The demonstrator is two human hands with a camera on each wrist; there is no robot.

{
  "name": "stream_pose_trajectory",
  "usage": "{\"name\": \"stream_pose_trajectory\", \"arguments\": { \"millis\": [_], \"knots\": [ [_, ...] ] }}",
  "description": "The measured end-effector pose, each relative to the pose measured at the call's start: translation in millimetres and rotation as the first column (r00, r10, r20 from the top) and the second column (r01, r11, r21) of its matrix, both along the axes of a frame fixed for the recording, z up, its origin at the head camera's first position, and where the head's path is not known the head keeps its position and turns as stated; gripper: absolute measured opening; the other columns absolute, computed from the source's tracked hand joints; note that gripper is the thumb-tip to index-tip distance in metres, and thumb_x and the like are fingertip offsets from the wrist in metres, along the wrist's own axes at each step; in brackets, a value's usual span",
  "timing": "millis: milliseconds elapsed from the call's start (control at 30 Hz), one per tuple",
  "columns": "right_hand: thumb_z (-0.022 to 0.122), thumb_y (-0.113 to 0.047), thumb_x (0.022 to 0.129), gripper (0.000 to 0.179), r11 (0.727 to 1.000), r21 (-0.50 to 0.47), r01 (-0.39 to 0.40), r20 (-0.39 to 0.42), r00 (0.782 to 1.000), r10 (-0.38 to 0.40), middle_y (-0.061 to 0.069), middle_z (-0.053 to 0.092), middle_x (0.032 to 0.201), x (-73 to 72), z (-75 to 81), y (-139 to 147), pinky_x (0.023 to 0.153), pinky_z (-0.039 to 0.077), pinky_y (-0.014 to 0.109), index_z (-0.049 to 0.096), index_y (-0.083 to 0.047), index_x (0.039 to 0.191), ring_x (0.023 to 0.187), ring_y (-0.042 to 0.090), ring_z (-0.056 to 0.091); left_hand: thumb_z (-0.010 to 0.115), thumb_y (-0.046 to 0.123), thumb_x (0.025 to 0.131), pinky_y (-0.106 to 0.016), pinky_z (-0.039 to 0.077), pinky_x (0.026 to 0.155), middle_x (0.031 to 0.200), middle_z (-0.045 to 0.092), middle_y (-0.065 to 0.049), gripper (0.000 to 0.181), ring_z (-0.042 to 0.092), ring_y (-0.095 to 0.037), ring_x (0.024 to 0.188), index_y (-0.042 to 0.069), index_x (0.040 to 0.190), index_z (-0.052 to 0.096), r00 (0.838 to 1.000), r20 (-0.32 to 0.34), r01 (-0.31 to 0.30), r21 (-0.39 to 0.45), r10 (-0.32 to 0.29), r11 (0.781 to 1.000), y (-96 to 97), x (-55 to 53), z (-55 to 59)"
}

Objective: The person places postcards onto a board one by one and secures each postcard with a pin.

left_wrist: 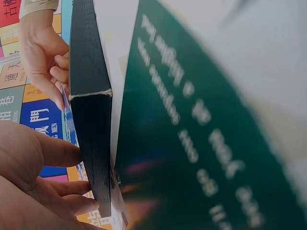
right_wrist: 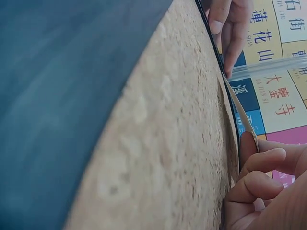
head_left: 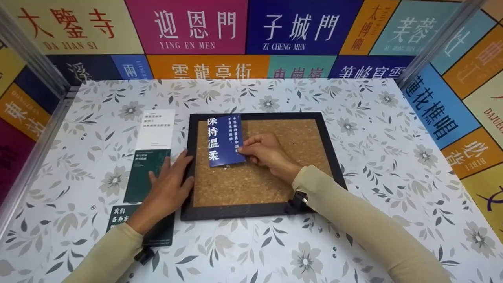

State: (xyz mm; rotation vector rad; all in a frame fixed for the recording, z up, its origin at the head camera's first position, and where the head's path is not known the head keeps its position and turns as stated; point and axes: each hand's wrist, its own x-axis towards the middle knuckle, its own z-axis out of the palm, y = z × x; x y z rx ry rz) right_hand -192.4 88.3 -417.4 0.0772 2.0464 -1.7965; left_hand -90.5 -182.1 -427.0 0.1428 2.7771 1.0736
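Observation:
A blue card [head_left: 225, 143] with white characters lies over the upper left of a black-framed cork board [head_left: 259, 184]. My right hand [head_left: 271, 155] pinches the card's right edge between thumb and fingers; in the right wrist view the card [right_wrist: 242, 112] appears edge-on, tilted off the cork. My left hand [head_left: 169, 188] rests at the board's left side, fingers extended. Its fingertips touch the black frame [left_wrist: 93, 139] in the left wrist view. Beneath and beside that hand lie a white card [head_left: 155, 129] and a dark green card [head_left: 143, 179].
Another dark green card [head_left: 120, 214] with white characters lies at the lower left, partly under the left forearm. A flower-patterned white cloth [head_left: 267, 251] covers the table. Coloured panels with large characters [head_left: 196, 27] stand behind the table and along both sides.

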Motion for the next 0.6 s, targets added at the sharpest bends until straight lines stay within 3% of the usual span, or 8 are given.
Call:
{"name": "stream_pose_trajectory", "arguments": {
  "millis": [267, 600],
  "knots": [
    [0.084, -0.004, 0.095, 0.011, 1.0, 0.026, -0.013, -0.004, 1.0, 0.013, 0.003, 0.068, 0.075, 0.2, -0.3, -6.6, 0.047, 0.037, 0.019, 0.074, -0.002, 0.099, 0.056, 0.008, 0.051, 0.053, 0.013, 0.114, -0.089, -0.013, 0.116, 0.183, 0.017, -0.014, 0.06, -0.002, -0.056, 0.165, 0.003, 0.17, 0.035, 0.999, 0.036, 0.008, -0.016, -0.007, 1.0, -1.2, -0.8, 3.2],
    [0.085, -0.003, 0.093, 0.012, 0.996, 0.084, 0.007, -0.021, 1.0, -0.006, 0.0, 0.061, 0.064, 0.8, 0.1, -16.3, 0.042, 0.031, 0.019, 0.073, -0.004, 0.092, 0.049, 0.006, 0.047, 0.053, 0.013, 0.114, -0.088, -0.014, 0.116, 0.184, 0.016, -0.015, 0.061, -0.003, -0.056, 0.165, 0.003, 0.171, 0.035, 0.999, 0.043, 0.01, -0.016, -0.009, 1.0, 0.0, -1.7, 3.1]
  ]
}}
